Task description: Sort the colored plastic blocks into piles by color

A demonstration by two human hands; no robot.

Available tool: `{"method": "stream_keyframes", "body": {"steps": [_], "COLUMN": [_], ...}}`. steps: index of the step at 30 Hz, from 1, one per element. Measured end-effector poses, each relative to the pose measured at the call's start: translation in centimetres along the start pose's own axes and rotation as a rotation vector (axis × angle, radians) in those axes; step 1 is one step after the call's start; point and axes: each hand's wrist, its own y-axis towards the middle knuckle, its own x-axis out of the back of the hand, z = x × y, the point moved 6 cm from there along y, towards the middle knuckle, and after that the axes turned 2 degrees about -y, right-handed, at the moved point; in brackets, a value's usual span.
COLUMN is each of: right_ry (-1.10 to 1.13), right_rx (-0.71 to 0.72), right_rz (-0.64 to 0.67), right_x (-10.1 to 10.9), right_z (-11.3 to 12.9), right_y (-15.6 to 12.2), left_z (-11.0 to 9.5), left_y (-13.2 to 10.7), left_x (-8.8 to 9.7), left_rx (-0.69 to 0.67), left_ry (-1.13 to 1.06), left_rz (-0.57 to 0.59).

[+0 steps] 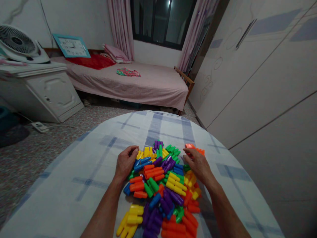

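A cloth-covered tabletop (pixel 74 201) carries a heap of coloured plastic pieces (pixel 161 189) towards six o'clock. At the heap's two o'clock, the right hand (pixel 198 162), fingers apart, nears orange pieces (pixel 190 145); at ten, the left hand (pixel 125 162) curls, its grip impossible to tell.

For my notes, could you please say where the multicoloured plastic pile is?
The head view shows the pile low centre on blue-checked white cloth, between left hand and right hand.

Blue-framed clock (pixel 71 45): dial marks too small and blurred to read; no legible text or labels.
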Motion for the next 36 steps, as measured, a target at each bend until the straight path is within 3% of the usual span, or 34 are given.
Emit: {"method": "stream_keyframes", "body": {"steps": [6, 12, 18, 24, 29, 33, 36], "right_ry": [-0.015, -0.151, -0.141, -0.047, -0.156, -0.129, -0.001], "right_rx": [0.188, 0.144, 0.148, 0.167, 0.181, 0.203, 0.303], "right_rz": [0.165, 0.296, 0.224, -0.067, 0.091, 0.023, 0.132], "right_x": [-2.6, -5.3, -4.4, -4.0, -7.0, -6.2, -5.8], "right_z": [3.1, 3.3, 3.0, 3.3, 2.9, 3.6, 6.0], "right_y": [2.9, 4.1, 5.0, 9.4, 10.2, 9.2, 7.9], "left_z": [-0.1, 0.2, 0.1, -0.5, -0.5, -0.7, -0.8], "left_y": [0.0, 0.0, 0.0, -0.1, -0.2, -0.2, -0.2], "left_x": [0.0, -0.1, -0.2, -0.1, -0.2, -0.3, -0.2], "left_rx": [0.000, -0.003, -0.007, -0.016, 0.002, -0.004, -0.013], "left_ry": [0.035, 0.030, 0.019, 0.030, 0.034, 0.038, 0.044], "left_rz": [0.001, 0.005, -0.008, -0.010, 0.000, -0.002, -0.013]}}
